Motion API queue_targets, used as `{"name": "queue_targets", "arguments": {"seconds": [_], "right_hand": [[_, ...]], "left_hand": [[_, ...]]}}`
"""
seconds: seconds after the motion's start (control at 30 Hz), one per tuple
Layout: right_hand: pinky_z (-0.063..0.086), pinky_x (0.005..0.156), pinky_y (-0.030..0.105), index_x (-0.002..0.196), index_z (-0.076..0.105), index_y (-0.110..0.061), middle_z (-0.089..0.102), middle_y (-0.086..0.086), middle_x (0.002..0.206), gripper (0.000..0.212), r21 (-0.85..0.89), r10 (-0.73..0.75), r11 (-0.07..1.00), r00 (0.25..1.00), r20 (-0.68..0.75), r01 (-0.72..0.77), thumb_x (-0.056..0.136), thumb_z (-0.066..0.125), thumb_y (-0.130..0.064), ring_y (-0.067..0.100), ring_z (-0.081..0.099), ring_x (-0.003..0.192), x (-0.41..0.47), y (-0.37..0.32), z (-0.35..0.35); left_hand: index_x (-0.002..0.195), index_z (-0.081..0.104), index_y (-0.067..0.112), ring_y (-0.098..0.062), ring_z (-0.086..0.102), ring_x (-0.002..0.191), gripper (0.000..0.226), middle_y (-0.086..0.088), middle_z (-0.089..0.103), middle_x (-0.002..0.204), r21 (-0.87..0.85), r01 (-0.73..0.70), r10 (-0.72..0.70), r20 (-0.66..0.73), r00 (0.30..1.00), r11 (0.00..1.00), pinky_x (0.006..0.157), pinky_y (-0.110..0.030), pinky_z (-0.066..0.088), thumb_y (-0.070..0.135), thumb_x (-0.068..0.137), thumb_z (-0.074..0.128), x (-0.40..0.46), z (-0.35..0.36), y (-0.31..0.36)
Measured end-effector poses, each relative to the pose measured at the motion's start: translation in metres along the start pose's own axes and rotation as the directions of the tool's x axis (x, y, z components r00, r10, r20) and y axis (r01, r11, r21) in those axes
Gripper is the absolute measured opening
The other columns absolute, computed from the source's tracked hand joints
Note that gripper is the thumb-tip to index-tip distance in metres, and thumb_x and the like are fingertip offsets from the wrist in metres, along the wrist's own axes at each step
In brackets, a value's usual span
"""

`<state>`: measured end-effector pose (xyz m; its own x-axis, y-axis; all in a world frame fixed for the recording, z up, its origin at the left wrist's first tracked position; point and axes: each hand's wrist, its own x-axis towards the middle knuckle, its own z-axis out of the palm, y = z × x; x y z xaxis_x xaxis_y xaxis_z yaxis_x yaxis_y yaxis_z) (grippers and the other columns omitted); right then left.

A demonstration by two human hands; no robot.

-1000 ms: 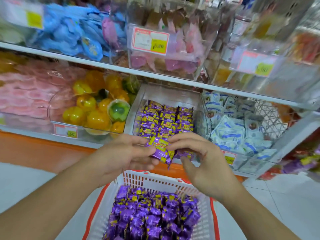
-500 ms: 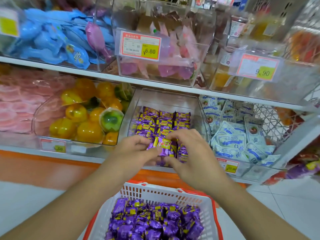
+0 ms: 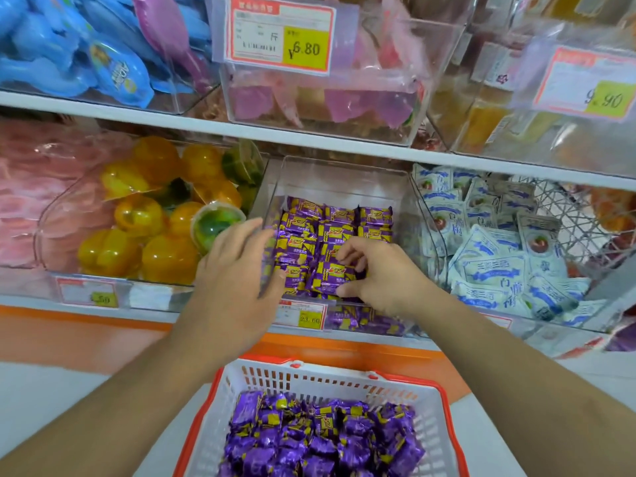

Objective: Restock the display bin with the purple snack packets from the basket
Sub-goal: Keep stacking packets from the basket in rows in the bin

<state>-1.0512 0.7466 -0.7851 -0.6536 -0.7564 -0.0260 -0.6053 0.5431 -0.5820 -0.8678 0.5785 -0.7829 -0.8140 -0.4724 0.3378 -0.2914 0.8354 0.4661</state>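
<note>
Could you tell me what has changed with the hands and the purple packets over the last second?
Both hands have moved forward from above the basket into the clear display bin. The right hand now sets its purple packet on the front rows, finger and thumb in a pinching grip on it. The left hand has let go and lies open at the bin's left wall. The basket's pile looks unchanged.

Bright, even store light — soft shadows, glare on clear bins, edges bowed, slight motion blur.
</note>
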Motion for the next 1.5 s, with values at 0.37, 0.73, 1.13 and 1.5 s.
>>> {"name": "queue_targets", "arguments": {"seconds": [0.37, 0.73, 1.13, 1.5], "right_hand": [[0.043, 0.1, 0.035, 0.12, 0.071, -0.039, 0.058, -0.011, 0.122, 0.057, -0.093, -0.029, 0.995, 1.0, 0.004, 0.029, 0.07, 0.096, -0.032, 0.016, 0.048, 0.117, 0.01, 0.009, -0.001], [0.037, 0.113, 0.043, 0.136, 0.068, -0.034, 0.057, -0.012, 0.139, 0.059, -0.282, -0.077, 0.956, 0.997, 0.021, 0.08, 0.08, 0.089, -0.035, 0.021, 0.039, 0.128, 0.017, 0.012, 0.002], [0.033, 0.118, 0.036, 0.133, 0.069, -0.035, 0.06, -0.009, 0.142, 0.051, -0.176, -0.112, 0.979, 0.993, -0.048, 0.102, 0.084, 0.085, -0.032, 0.019, 0.043, 0.139, -0.004, 0.003, -0.009], [0.048, 0.076, 0.025, 0.091, 0.072, -0.021, 0.068, -0.004, 0.084, 0.012, -0.028, -0.303, 0.953, 0.953, -0.022, 0.302, 0.085, 0.065, -0.014, 0.011, 0.06, 0.076, -0.111, -0.034, 0.05]], "left_hand": [[0.147, 0.048, 0.019, -0.017, 0.027, 0.149, 0.063, 0.006, 0.039, 0.156, -0.05, 0.021, -0.02, 0.017, 1.0, 0.999, 0.119, -0.052, 0.033, 0.046, 0.091, 0.049, -0.001, 0.001, 0.001], [0.154, 0.04, 0.025, -0.008, 0.012, 0.154, 0.059, 0.013, 0.029, 0.164, -0.02, 0.023, -0.022, 0.038, 0.999, 1.0, 0.124, -0.046, 0.024, 0.038, 0.099, 0.059, -0.004, 0.001, 0.002], [0.156, 0.038, 0.023, -0.01, 0.015, 0.154, 0.063, 0.01, 0.028, 0.165, -0.032, 0.016, -0.014, 0.05, 0.999, 0.999, 0.123, -0.042, 0.022, 0.034, 0.098, 0.063, -0.007, -0.01, 0.006], [0.125, 0.062, 0.016, -0.021, 0.058, 0.115, 0.031, -0.002, 0.055, 0.128, -0.067, 0.0, 0.012, 0.172, 0.985, 0.998, 0.101, -0.031, 0.041, 0.023, 0.094, 0.064, -0.094, -0.014, 0.0]]}}
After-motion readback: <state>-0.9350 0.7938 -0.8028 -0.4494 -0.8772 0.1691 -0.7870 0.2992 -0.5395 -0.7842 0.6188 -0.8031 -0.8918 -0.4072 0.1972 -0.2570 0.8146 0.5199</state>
